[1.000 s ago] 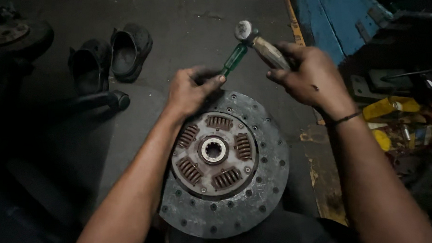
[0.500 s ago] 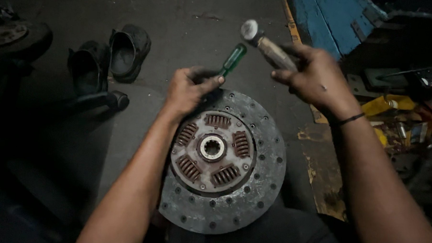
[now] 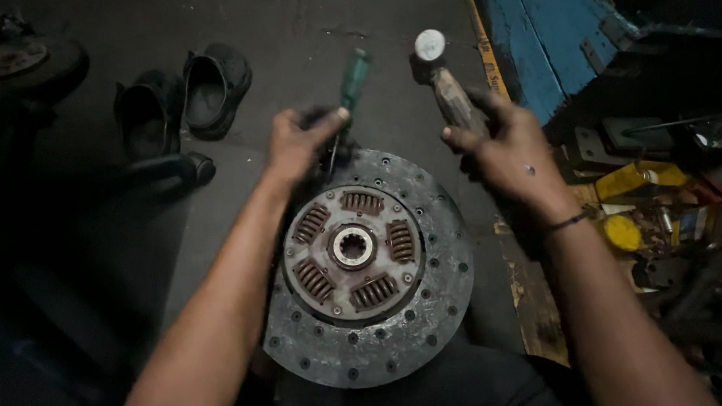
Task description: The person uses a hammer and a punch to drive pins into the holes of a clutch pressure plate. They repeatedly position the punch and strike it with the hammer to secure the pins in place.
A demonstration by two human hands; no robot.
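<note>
A round grey clutch disc (image 3: pixel 421 325) with rusty springs and a splined hub (image 3: pixel 352 247) lies on the concrete floor between my arms. My left hand (image 3: pixel 299 141) grips a green-handled screwdriver (image 3: pixel 352 79), its shaft pointing down at the disc's far rim. My right hand (image 3: pixel 511 148) holds a hammer (image 3: pixel 441 74) by its wooden handle, with the metal head raised above the disc's far edge, to the right of the screwdriver handle. A dark band circles my right wrist.
A pair of black clogs (image 3: pixel 181 97) sits on the floor at the left, next to a dark pipe (image 3: pixel 170 168). A blue metal panel (image 3: pixel 543 41) stands at the upper right. Yellow parts and assorted tools (image 3: pixel 649 213) crowd the right side.
The screwdriver has swung from tilted to more upright over the disc rim. The hammer head has lifted and moved slightly right, away from the screwdriver handle.
</note>
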